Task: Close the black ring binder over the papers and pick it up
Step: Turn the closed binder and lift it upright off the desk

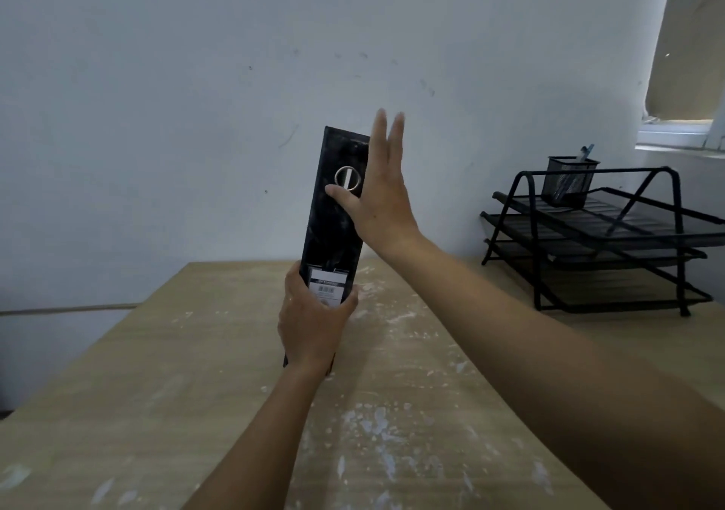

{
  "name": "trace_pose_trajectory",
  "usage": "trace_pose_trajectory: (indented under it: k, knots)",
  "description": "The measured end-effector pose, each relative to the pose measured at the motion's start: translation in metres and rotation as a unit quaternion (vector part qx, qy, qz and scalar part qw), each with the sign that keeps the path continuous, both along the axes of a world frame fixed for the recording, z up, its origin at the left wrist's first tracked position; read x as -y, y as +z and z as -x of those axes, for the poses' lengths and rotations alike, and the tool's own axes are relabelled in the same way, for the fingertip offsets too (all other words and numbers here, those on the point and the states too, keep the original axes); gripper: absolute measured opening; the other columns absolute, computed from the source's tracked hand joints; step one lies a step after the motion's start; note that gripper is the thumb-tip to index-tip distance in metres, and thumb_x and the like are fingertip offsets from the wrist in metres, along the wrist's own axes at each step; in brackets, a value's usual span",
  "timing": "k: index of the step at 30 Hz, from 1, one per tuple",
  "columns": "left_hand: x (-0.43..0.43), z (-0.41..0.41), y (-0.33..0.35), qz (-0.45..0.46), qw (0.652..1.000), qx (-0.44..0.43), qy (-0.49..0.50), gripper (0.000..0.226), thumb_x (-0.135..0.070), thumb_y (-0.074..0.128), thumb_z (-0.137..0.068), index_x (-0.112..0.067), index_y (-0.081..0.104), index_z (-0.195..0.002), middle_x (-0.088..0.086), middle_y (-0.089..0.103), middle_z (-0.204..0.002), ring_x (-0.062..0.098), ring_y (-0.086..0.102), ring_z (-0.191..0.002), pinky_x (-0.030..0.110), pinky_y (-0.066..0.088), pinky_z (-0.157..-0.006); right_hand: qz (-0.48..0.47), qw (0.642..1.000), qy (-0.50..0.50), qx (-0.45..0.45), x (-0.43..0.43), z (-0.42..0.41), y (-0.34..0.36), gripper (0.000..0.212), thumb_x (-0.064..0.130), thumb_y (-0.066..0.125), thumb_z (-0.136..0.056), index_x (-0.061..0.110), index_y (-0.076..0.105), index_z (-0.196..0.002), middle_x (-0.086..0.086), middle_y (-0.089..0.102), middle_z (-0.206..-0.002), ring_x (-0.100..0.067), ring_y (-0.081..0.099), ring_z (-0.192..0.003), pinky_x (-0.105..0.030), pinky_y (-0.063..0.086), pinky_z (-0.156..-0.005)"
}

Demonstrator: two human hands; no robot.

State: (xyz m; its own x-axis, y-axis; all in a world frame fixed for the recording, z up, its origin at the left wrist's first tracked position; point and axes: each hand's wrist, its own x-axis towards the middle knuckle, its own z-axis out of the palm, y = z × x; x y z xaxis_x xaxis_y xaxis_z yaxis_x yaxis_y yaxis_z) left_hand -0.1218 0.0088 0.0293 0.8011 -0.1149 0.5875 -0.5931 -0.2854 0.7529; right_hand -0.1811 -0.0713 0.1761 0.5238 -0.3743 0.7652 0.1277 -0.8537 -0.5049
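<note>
The desk is the landmark here: pale wood, flecked with white dust or paint, running from the camera to the wall.

Nearest, above the desk's middle, the left hand wraps around the lower end of the black ring binder, thumb on one side and fingers on the other of the spine, covering part of the white label. This looks like the load-bearing grip: clasping the spine across its width keeps both covers pressed together so the papers inside stay shut in. No papers show, so the binder appears to be closed.

The binder stands upright and tilts slightly to the right, its spine facing the camera. Its bottom end seems lifted off the desk, though the hand hides that edge and I cannot be sure.

Higher up, the right hand is flat and open, fingers extended, its palm against the binder's right side and the thumb lying across the spine just below the metal finger ring. It grips nothing; it probably steadies the tall binder against tipping.

Further back, on the desk's right rear, a black wire letter tray carries a mesh pen holder, well apart from the binder.
</note>
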Motion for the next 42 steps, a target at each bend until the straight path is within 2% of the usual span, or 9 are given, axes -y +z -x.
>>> trace_pose_trajectory:
  k: [3,5,7,11,15,21,31,37,42]
  knots:
    - [-0.002,-0.002,-0.002,0.009,1.000,-0.009,0.003,0.086,-0.051,0.078,-0.065,-0.016,0.037,-0.131,0.005,0.059,-0.115,0.024,0.063,-0.096,0.033,0.052,-0.069,-0.110,0.993,0.047,0.003,-0.008,-0.011,-0.014,0.113,0.021,0.074,-0.082,0.021,-0.017,-0.150,-0.003,0.003,-0.163,-0.018,0.018,-0.145,-0.029,0.020,-0.114]
    - [-0.003,-0.004,-0.003,0.013,1.000,-0.019,0.004,0.086,-0.051,0.079,-0.064,-0.017,0.036,-0.131,0.004,0.059,-0.114,0.023,0.063,-0.094,0.031,0.050,-0.067,-0.157,0.985,0.064,-0.014,-0.015,-0.016,-0.025,0.117,0.026,0.077,-0.078,0.024,-0.017,-0.149,0.000,0.019,-0.160,-0.021,0.027,-0.143,-0.045,0.029,-0.114]
    - [-0.004,-0.005,-0.005,0.015,0.999,-0.029,0.007,0.086,-0.049,0.080,-0.063,-0.018,0.036,-0.130,0.004,0.059,-0.113,0.023,0.063,-0.094,0.030,0.049,-0.065,-0.176,0.982,0.063,-0.023,-0.022,-0.021,-0.034,0.119,0.032,0.080,-0.074,0.028,-0.013,-0.149,0.000,0.023,-0.158,-0.023,0.031,-0.141,-0.049,0.034,-0.111]
    - [-0.007,-0.004,-0.007,0.026,0.999,-0.045,-0.002,0.088,-0.047,0.076,-0.063,-0.018,0.032,-0.134,0.005,0.058,-0.118,0.026,0.063,-0.098,0.038,0.054,-0.068,-0.196,0.980,0.044,-0.007,-0.038,-0.032,-0.044,0.119,0.039,0.082,-0.068,0.035,-0.006,-0.148,0.002,0.022,-0.157,-0.025,0.035,-0.138,-0.044,0.036,-0.107]
    - [-0.016,0.000,-0.012,0.052,0.997,-0.056,-0.031,0.091,-0.055,0.062,-0.060,-0.022,0.027,-0.138,0.008,0.058,-0.122,0.029,0.063,-0.101,0.041,0.053,-0.071,-0.186,0.982,0.032,-0.003,-0.048,-0.042,-0.049,0.113,0.040,0.080,-0.070,0.034,-0.001,-0.147,0.002,0.025,-0.155,-0.026,0.042,-0.131,-0.033,0.035,-0.091]
    - [-0.028,0.000,-0.016,0.063,0.993,-0.084,-0.049,0.098,-0.063,0.052,-0.056,-0.025,0.021,-0.140,0.009,0.057,-0.125,0.030,0.062,-0.102,0.047,0.053,-0.079,-0.184,0.981,0.056,-0.031,-0.059,-0.049,-0.064,0.105,0.042,0.079,-0.072,0.027,0.008,-0.147,-0.003,0.033,-0.150,-0.025,0.041,-0.133,-0.041,0.042,-0.101]
    - [-0.029,-0.016,-0.022,0.050,0.992,-0.079,-0.080,0.100,-0.038,0.081,-0.066,-0.027,0.017,-0.142,0.006,0.050,-0.134,0.023,0.060,-0.107,0.037,0.053,-0.075,-0.210,0.973,0.083,-0.050,-0.049,-0.044,-0.077,0.096,0.044,0.080,-0.070,0.023,0.023,-0.145,0.000,0.046,-0.141,-0.020,0.046,-0.129,-0.042,0.043,-0.105]
    - [-0.030,-0.012,-0.036,0.053,0.991,-0.097,-0.071,0.100,-0.045,0.080,-0.065,-0.038,0.015,-0.141,0.001,0.045,-0.141,0.019,0.054,-0.118,0.032,0.049,-0.081,-0.196,0.977,0.071,-0.040,-0.057,-0.049,-0.076,0.109,0.048,0.080,-0.069,0.028,0.010,-0.149,0.001,0.030,-0.153,-0.020,0.033,-0.139,-0.037,0.037,-0.107]
    - [-0.031,-0.011,-0.053,0.058,0.988,-0.129,-0.065,0.095,-0.053,0.076,-0.061,-0.045,0.018,-0.135,-0.004,0.046,-0.140,0.018,0.053,-0.119,0.029,0.045,-0.080,-0.164,0.986,0.019,-0.012,-0.069,-0.059,-0.066,0.118,0.049,0.080,-0.067,0.035,-0.005,-0.148,0.002,0.018,-0.158,-0.023,0.033,-0.139,-0.036,0.040,-0.094]
